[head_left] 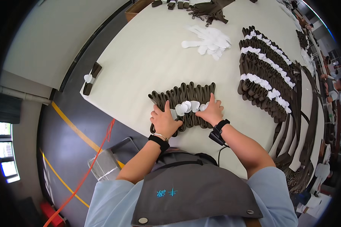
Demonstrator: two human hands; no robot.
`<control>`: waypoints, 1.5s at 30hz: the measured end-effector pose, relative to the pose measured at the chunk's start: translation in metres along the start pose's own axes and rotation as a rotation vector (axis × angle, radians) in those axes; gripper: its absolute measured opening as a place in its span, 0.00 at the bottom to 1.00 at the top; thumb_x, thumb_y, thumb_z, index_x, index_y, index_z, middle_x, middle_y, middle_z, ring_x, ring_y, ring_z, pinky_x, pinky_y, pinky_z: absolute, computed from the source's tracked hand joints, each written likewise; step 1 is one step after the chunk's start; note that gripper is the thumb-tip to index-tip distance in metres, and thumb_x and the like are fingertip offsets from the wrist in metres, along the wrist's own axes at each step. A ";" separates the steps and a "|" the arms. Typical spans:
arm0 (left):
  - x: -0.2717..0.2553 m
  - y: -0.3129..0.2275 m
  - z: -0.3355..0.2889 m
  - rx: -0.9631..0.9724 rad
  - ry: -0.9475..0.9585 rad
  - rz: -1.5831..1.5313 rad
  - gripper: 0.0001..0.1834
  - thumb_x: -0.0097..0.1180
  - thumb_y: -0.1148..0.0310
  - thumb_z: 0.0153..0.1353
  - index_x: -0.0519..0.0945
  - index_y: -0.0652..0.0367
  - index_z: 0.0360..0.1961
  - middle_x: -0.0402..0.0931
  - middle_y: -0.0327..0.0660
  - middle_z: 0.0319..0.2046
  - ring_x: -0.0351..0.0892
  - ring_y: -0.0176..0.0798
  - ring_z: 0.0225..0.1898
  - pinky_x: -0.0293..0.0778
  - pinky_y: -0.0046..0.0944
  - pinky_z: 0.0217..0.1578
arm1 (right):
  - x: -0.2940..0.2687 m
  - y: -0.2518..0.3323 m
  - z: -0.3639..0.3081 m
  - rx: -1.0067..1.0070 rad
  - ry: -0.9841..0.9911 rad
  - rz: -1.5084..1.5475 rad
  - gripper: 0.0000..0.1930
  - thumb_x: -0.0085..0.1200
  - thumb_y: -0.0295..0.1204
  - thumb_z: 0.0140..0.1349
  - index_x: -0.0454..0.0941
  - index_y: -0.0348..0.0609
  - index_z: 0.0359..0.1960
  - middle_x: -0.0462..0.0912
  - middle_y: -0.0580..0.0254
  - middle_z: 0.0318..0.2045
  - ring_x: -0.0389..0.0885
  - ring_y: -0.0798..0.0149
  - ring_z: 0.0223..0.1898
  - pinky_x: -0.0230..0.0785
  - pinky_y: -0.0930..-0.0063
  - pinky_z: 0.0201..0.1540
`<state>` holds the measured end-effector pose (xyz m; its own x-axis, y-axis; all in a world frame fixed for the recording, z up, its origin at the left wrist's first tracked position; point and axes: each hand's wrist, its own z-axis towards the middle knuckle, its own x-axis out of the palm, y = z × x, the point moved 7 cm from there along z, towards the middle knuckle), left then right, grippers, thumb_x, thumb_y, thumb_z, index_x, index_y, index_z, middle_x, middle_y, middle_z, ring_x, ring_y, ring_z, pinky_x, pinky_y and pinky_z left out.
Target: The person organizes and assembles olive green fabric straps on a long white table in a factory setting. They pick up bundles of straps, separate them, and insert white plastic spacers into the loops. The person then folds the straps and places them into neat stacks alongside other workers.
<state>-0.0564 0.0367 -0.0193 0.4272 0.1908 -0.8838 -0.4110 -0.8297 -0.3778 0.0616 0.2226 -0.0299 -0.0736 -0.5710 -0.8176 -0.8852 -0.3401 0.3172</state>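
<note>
A row of folded dark brown webbing straps (187,92) lies on the table in front of me, the bundles standing side by side with looped ends. White paper bands with rounded tabs (182,109) run across their middle. My left hand (165,120) clasps the left end of this row, thumb toward the near side. At the right end, my right hand (212,112) grips the row, thumb on the near face and fingers around the outer bundle. The two hands hold the bundles together between them. Some bundles are partly hidden under my fingers.
Rows of banded strap bundles (265,72) lie at the right, with long loose straps (297,125) beside them. White paper tabs (210,39) are piled farther back, near straps with metal hooks (210,11). One bundle (92,78) sits at the table's left corner. An orange cable (91,166) hangs left.
</note>
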 end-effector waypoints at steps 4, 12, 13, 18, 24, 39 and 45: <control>-0.003 -0.002 -0.002 0.064 0.003 0.014 0.54 0.70 0.57 0.33 0.60 0.51 0.66 0.52 0.66 0.59 0.60 0.66 0.54 0.61 0.55 0.52 | 0.001 -0.012 -0.010 0.049 0.020 0.063 0.59 0.68 0.41 0.37 0.41 0.48 0.71 0.57 0.40 0.58 0.61 0.36 0.57 0.60 0.49 0.59; -0.034 -0.044 0.005 0.306 -0.031 0.056 0.52 0.69 0.58 0.32 0.63 0.52 0.64 0.54 0.65 0.58 0.61 0.64 0.52 0.62 0.55 0.51 | -0.009 -0.047 -0.024 0.161 -0.025 0.268 0.60 0.68 0.43 0.36 0.42 0.46 0.70 0.57 0.38 0.58 0.60 0.34 0.58 0.60 0.49 0.60; -0.039 -0.055 0.007 0.332 -0.046 0.058 0.51 0.70 0.57 0.32 0.63 0.52 0.63 0.54 0.64 0.58 0.62 0.64 0.52 0.63 0.54 0.51 | -0.022 -0.047 -0.028 0.173 -0.053 0.269 0.59 0.68 0.43 0.37 0.42 0.46 0.70 0.57 0.37 0.58 0.59 0.33 0.58 0.57 0.49 0.61; -0.068 -0.137 0.021 0.512 -0.033 0.081 0.51 0.70 0.57 0.33 0.63 0.51 0.63 0.54 0.63 0.57 0.62 0.64 0.51 0.63 0.54 0.51 | -0.091 -0.075 -0.033 0.236 -0.177 0.417 0.60 0.68 0.43 0.37 0.41 0.47 0.71 0.55 0.37 0.59 0.56 0.31 0.59 0.56 0.49 0.62; -0.094 -0.293 0.046 0.764 -0.078 0.020 0.52 0.69 0.57 0.34 0.61 0.51 0.65 0.55 0.65 0.58 0.64 0.66 0.51 0.66 0.57 0.50 | -0.232 -0.131 -0.023 0.337 -0.377 0.500 0.60 0.67 0.42 0.36 0.39 0.50 0.71 0.50 0.37 0.63 0.52 0.32 0.64 0.55 0.49 0.63; -0.100 -0.628 0.112 0.769 -0.073 -0.051 0.52 0.69 0.48 0.37 0.60 0.45 0.67 0.61 0.61 0.55 0.67 0.64 0.53 0.70 0.52 0.51 | -0.558 -0.249 0.082 0.215 -0.607 0.375 0.62 0.66 0.41 0.34 0.40 0.36 0.71 0.56 0.32 0.64 0.63 0.49 0.62 0.62 0.66 0.60; -0.062 -0.705 0.179 0.706 -0.067 -0.010 0.53 0.68 0.47 0.36 0.61 0.45 0.67 0.60 0.62 0.57 0.67 0.66 0.55 0.71 0.52 0.51 | -0.597 -0.301 0.201 0.121 -0.572 0.436 0.61 0.66 0.37 0.36 0.39 0.29 0.69 0.68 0.39 0.57 0.71 0.53 0.56 0.65 0.69 0.56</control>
<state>0.0629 0.7040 0.2528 0.3926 0.2473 -0.8858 -0.8410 -0.2933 -0.4547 0.2794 0.8160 0.2662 -0.6301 -0.1447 -0.7630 -0.7630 -0.0673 0.6429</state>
